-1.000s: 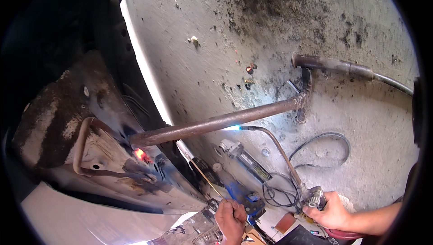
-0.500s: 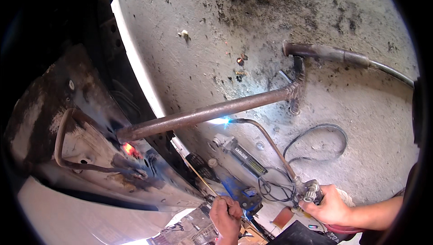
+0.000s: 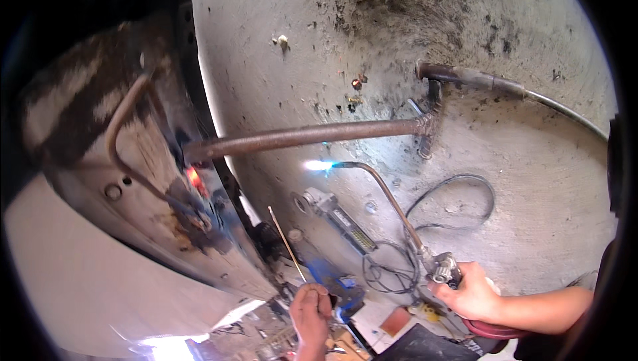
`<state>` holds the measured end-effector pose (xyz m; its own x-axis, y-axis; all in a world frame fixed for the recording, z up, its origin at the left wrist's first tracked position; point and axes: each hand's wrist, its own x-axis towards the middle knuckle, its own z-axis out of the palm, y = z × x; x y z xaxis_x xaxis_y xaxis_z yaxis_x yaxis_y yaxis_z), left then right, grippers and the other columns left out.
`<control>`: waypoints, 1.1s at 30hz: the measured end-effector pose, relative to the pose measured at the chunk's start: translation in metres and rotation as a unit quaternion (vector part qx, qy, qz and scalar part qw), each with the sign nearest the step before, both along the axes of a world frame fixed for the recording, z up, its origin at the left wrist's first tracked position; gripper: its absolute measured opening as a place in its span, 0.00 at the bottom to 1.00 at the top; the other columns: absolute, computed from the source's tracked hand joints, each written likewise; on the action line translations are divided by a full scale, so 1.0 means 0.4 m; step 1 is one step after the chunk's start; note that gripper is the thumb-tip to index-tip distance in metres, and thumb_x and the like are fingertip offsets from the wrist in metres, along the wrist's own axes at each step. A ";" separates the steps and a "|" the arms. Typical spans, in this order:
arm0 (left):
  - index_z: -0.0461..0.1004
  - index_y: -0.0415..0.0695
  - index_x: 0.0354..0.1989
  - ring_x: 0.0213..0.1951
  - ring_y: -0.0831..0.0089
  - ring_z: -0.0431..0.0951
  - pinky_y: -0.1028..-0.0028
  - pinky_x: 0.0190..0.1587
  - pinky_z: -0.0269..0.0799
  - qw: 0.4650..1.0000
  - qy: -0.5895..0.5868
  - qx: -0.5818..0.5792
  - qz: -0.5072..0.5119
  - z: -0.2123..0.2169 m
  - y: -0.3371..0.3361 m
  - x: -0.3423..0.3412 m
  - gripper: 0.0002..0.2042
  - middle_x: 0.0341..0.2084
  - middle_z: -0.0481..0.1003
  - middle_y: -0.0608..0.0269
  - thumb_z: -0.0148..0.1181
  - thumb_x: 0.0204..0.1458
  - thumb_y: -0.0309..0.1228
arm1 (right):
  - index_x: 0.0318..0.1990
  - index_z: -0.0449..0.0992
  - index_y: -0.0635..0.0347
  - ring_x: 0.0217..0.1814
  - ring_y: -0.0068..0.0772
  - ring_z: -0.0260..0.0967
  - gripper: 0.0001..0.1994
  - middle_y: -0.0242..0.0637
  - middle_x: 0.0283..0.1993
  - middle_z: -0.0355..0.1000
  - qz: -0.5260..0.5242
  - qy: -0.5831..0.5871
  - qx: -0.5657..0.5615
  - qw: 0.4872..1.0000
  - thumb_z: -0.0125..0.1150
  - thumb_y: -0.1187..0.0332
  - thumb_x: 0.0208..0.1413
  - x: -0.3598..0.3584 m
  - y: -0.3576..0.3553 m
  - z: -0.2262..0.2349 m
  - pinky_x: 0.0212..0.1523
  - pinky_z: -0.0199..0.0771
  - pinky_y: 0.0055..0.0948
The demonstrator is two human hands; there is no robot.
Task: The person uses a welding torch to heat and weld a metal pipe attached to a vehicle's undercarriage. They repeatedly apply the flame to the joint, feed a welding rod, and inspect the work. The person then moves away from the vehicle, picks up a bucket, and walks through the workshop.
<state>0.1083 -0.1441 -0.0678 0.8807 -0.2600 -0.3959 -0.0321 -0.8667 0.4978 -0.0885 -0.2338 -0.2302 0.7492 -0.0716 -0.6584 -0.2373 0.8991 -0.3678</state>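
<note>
My right hand [image 3: 473, 294] grips a gas welding torch [image 3: 392, 198] by its valve end. The torch's bent copper-coloured tube points left, and a bright blue-white flame [image 3: 321, 165] burns at its tip, just below a brown metal pipe [image 3: 312, 136]. My left hand [image 3: 310, 314], fingers closed, holds a thin filler rod [image 3: 287, 245] slanting up and left, its end apart from the flame. The pipe's left end meets a scorched metal panel [image 3: 169, 211]. Beside that joint, a small patch of the panel glows red-orange [image 3: 197, 180]. A bent metal bar [image 3: 114, 138] stands out from the panel.
An angle grinder [image 3: 345, 227] lies on the stained concrete [image 3: 299, 62], its dark cord [image 3: 490, 205] looped to the right. A pale curved body panel [image 3: 100, 281] fills the lower left. A dark red hose [image 3: 492, 330] runs under my right wrist.
The view has shifted, and the panel and pipe sit at a different angle. My left hand and filler rod appear farther left, the rod steeper. The flame now appears farther from the pipe.
</note>
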 end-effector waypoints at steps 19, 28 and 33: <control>0.72 0.39 0.37 0.19 0.85 0.58 0.81 0.21 0.54 0.990 -0.076 0.062 -0.104 0.172 0.171 0.003 0.08 0.14 0.62 0.72 0.44 0.59 0.25 | 0.31 0.77 0.63 0.20 0.13 0.61 0.09 0.25 0.19 0.68 0.170 -0.027 -0.083 0.982 0.62 0.66 0.53 -0.098 -0.072 0.044 0.20 0.63 0.20; 0.71 0.39 0.36 0.17 0.89 0.52 0.82 0.20 0.46 0.980 -0.110 0.071 -0.149 0.142 0.160 0.023 0.09 0.14 0.56 0.78 0.44 0.60 0.27 | 0.38 0.76 0.66 0.31 0.13 0.63 0.09 0.27 0.28 0.73 0.186 -0.092 -0.116 0.971 0.63 0.70 0.52 -0.103 -0.082 0.082 0.33 0.68 0.20; 0.72 0.39 0.35 0.18 0.89 0.53 0.83 0.20 0.47 0.984 -0.095 0.062 -0.139 0.135 0.169 0.023 0.09 0.15 0.57 0.78 0.43 0.60 0.27 | 0.37 0.77 0.65 0.23 0.12 0.60 0.08 0.24 0.21 0.68 0.152 -0.087 -0.104 0.979 0.61 0.70 0.53 -0.092 -0.079 0.097 0.25 0.63 0.19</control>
